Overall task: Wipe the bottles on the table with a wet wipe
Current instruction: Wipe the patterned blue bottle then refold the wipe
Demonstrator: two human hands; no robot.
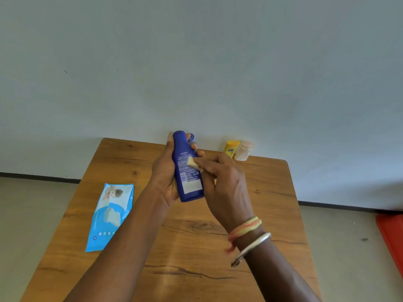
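My left hand (164, 171) grips a blue bottle (185, 153) above the middle of the wooden table (196, 247), cap pointing away from me, its printed back label facing up. My right hand (224, 188) pinches a small folded wet wipe (192, 162) and holds it against the bottle's label side. At the table's far edge by the wall stand a yellow bottle (231, 148) and a white bottle (243, 151), side by side and touching.
A light-blue wet wipe pack (110, 215) lies flat on the table's left side. A pale wall runs right behind the table. A red object (391, 238) lies on the floor at the right.
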